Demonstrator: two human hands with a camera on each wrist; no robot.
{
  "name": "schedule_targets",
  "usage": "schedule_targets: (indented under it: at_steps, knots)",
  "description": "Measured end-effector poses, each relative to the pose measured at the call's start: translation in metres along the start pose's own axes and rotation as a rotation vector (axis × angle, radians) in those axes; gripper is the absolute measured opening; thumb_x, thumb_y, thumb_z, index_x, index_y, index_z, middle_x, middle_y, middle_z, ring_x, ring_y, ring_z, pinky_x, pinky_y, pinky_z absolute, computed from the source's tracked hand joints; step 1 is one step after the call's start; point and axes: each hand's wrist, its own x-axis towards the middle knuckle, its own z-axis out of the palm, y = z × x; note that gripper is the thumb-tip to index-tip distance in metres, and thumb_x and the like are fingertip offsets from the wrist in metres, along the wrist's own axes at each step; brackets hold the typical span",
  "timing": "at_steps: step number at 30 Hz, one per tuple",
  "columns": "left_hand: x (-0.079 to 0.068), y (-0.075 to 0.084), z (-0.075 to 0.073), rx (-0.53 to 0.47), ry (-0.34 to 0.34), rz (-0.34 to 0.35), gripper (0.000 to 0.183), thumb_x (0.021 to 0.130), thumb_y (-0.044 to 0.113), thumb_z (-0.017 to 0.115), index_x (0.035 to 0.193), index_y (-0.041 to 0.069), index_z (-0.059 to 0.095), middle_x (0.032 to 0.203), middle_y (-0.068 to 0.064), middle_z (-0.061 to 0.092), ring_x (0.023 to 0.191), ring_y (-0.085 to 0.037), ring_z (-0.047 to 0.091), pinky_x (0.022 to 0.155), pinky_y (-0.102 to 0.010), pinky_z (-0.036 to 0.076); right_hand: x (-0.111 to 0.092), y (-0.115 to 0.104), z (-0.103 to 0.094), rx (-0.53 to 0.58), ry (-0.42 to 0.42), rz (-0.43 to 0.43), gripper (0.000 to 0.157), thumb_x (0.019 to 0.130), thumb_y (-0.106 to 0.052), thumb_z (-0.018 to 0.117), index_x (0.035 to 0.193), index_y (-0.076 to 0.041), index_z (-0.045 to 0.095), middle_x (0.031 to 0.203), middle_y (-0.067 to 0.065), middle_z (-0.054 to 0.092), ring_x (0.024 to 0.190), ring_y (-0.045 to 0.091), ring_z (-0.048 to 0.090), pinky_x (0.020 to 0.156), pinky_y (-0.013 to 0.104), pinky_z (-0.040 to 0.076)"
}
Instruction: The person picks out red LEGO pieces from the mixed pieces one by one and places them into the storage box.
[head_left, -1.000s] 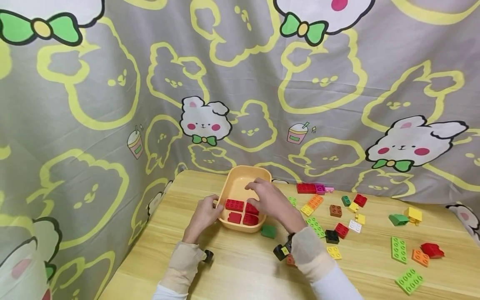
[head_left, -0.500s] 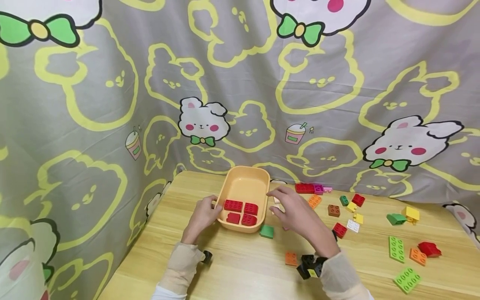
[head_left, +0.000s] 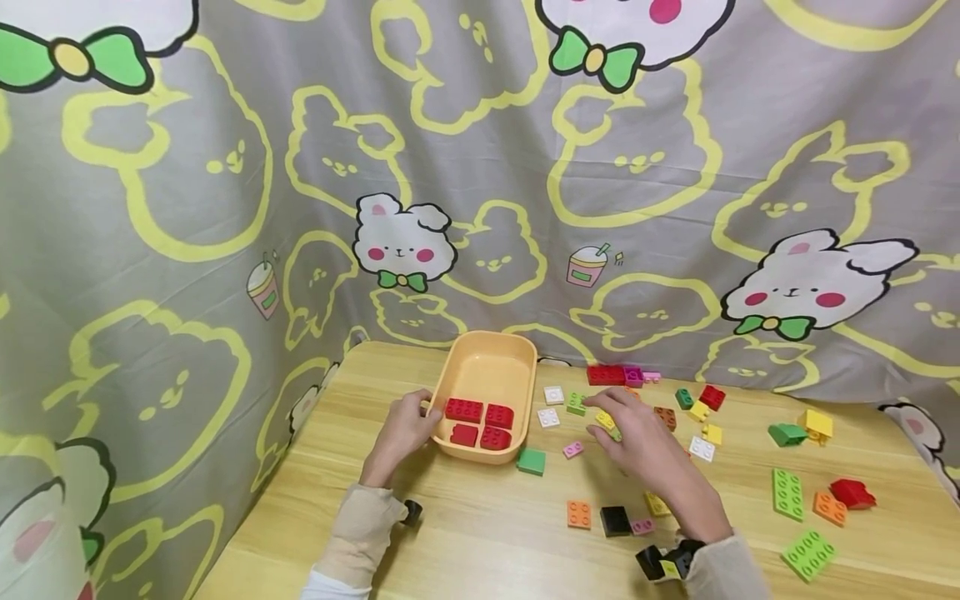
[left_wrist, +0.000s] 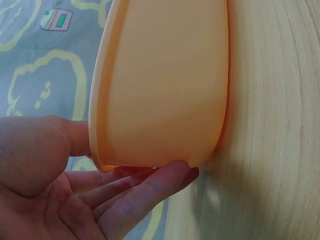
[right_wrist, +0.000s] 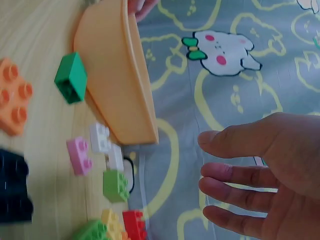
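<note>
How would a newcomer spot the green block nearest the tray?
Find the orange tray gripped by the left hand. By the tray's near right corner sits the green block. Its upper face shows no studs, unlike the pink block nearby.

A grey curtain (head_left: 510, 167) printed with rabbits (head_left: 405, 242) hangs along the far and left sides of a wooden table (head_left: 487, 533).

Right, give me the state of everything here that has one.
Plastic tray: upright, partly filled
Four red bricks: inside tray, separate
Left hand: gripping the tray
Right hand: holding nothing, thumb and fingers apart
Green brick: outside tray, beside it
Orange four-stud brick: studs up
Lime eight-stud bricks: studs up
Table: strewn with bricks
Bunny-print curtain: hanging, creased
</note>
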Motion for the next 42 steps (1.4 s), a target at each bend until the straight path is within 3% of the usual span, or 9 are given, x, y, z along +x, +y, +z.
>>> schedule_targets:
  at_steps: [10,15,24,28,33,42]
  knots:
    - [0.001,-0.001,0.001,-0.004,-0.002,-0.003,0.027,0.094,0.005,0.059,0.119,-0.005,0.067,0.075,-0.014,0.071,0.055,-0.023,0.066,0.045,-0.028,0.05,-0.019,0.03,-0.017,0.009,0.05,0.042,0.04,0.085,-0.005,0.082,0.123,-0.003,0.07,0.115,0.015,0.066,0.095,0.031,0.066,0.076,0.049,0.059]
    - [0.0,-0.001,0.001,-0.001,-0.006,0.001,0.028,0.094,0.005,0.058,0.119,-0.005,0.066,0.073,-0.014,0.071,0.055,-0.026,0.066,0.045,-0.028,0.049,-0.029,0.046,-0.022,0.04,0.035,0.089,0.039,0.086,-0.004,0.081,0.123,0.0,0.069,0.113,0.016,0.064,0.092,0.034,0.069,0.073,0.048,0.06]
    - [0.0,-0.001,-0.001,-0.007,0.0,0.0,0.026,0.093,0.004,0.058,0.116,-0.005,0.066,0.073,-0.014,0.071,0.054,-0.025,0.066,0.044,-0.027,0.049,-0.042,0.079,-0.023,0.01,0.001,0.135,0.034,0.083,-0.001,0.08,0.116,0.0,0.072,0.114,0.02,0.066,0.105,0.044,0.064,0.086,0.061,0.054]
    - [0.001,-0.002,0.0,-0.005,-0.001,0.003,0.026,0.094,0.004,0.059,0.117,-0.005,0.066,0.072,-0.014,0.07,0.054,-0.025,0.066,0.044,-0.027,0.049,-0.045,0.085,-0.023,0.01,-0.057,0.174,0.034,0.082,0.0,0.079,0.116,0.001,0.072,0.118,0.027,0.064,0.11,0.05,0.06,0.088,0.065,0.051]
    - [0.001,-0.003,0.0,-0.008,0.0,0.002,0.026,0.093,0.003,0.059,0.116,-0.005,0.066,0.071,-0.014,0.07,0.054,-0.025,0.066,0.044,-0.027,0.049,-0.048,0.091,-0.019,0.001,-0.15,0.223,0.038,0.079,0.003,0.08,0.116,0.004,0.07,0.116,0.032,0.062,0.101,0.048,0.063,0.081,0.061,0.055]
    - [0.002,-0.003,0.0,0.004,-0.003,-0.009,0.029,0.093,0.004,0.058,0.12,-0.005,0.066,0.071,-0.014,0.069,0.054,-0.025,0.066,0.043,-0.025,0.047,-0.047,0.095,-0.012,0.018,-0.22,0.251,0.035,0.075,0.009,0.08,0.109,0.005,0.071,0.104,0.023,0.064,0.093,0.041,0.064,0.079,0.056,0.056]
